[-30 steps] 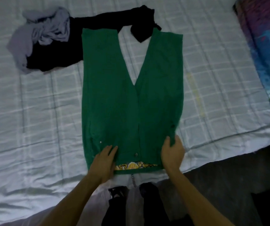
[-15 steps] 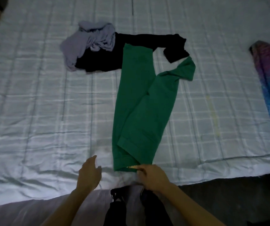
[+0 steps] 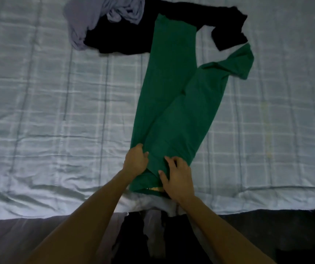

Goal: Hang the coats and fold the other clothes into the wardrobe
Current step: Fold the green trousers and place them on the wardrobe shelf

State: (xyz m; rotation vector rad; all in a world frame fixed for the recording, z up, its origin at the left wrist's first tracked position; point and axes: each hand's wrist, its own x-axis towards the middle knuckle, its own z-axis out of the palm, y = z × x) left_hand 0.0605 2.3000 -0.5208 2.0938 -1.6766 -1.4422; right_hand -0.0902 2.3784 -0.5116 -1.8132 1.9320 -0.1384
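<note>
One lengthwise fold new on green top (image 3: 171,92) | left hand (image 3: 136,161) grip pinching its 9 o'clock edge | right hand (image 3: 177,178) released, pressing hem | cross-folds remain

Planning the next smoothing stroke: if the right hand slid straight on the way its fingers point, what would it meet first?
Only more of the green trousers it rests on; the right hand seems to pass beside the left hand.

head cam | wide | faces fwd+down onto bed (image 3: 38,115) | close, at near edge
</note>
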